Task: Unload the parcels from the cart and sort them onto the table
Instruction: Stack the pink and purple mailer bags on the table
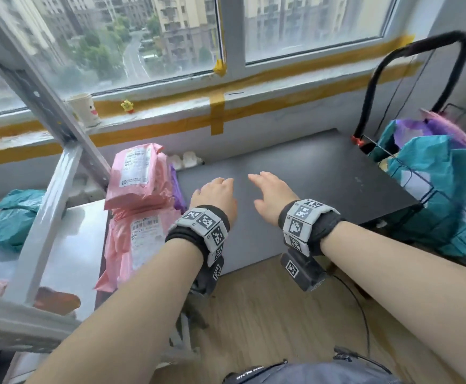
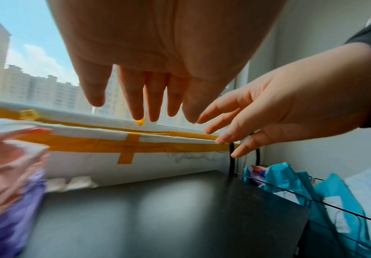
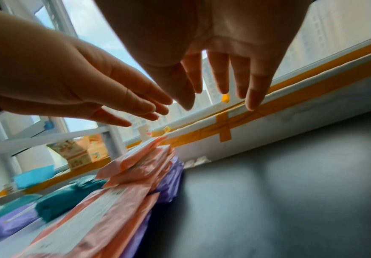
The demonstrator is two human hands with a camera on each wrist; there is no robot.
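Both hands hover empty, fingers straight, over the dark grey table. My left hand is just right of a stack of pink parcels lying on a purple parcel. My right hand is beside it, closer to the wire cart, which holds teal parcels and purple ones. From the left wrist, the left hand, right hand, table and the cart's teal parcels show. The right wrist view shows the right hand, left hand and pink stack.
A metal shelf frame crosses the left, with teal parcels lying behind it. On the taped window sill are a paper cup and a small yellow toy. The cart's black handle rises at the right. Wooden floor lies below.
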